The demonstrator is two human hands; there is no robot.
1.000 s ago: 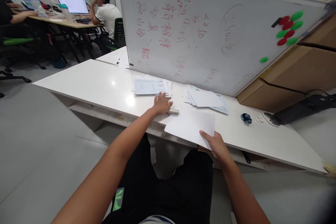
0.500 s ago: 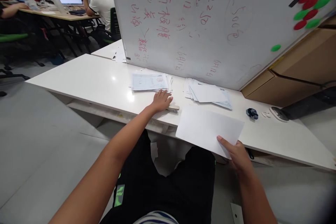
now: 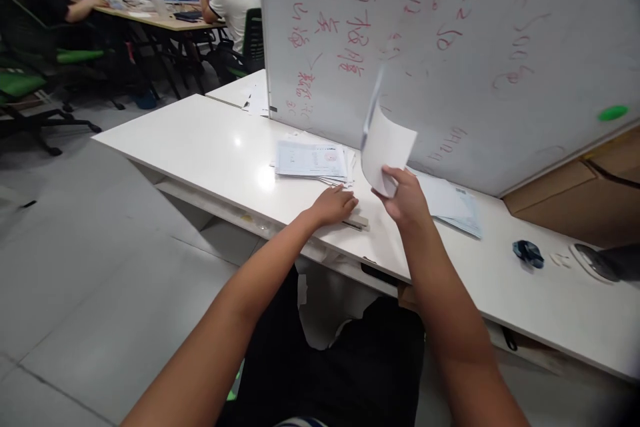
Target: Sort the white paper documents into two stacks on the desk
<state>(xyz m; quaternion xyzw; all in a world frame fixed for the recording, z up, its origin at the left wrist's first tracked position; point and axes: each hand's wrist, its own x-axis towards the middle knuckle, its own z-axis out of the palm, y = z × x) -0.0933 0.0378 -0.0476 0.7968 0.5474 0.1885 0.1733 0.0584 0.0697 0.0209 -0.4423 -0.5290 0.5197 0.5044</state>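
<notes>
My left hand (image 3: 335, 205) lies low over the white desk (image 3: 200, 147), its fingers stretched out. A light-coloured stapler (image 3: 359, 222) sticks out from under its palm, near the desk's front edge. My right hand (image 3: 406, 195) grips white paper sheets (image 3: 393, 143) by the lower edge, thumb in front. The sheets stand up off the desk and curl. Just beyond my left hand lies a pile of printed slips (image 3: 311, 160), bluish, with a red stamp on top. Another paper pile (image 3: 453, 207) is partly hidden behind my right hand.
A whiteboard (image 3: 340, 47) with red writing rises along the back of the desk. Cardboard boxes (image 3: 555, 193) stand at the right, near a dark blue patterned item (image 3: 529, 253). Two people sit at another table (image 3: 175, 23) at the far left.
My right hand has raised the paper from near the desk's front edge and swung it left and upright, so it now bends. My left hand stays by the stapler, fingers closer together. The view has turned slightly left.
</notes>
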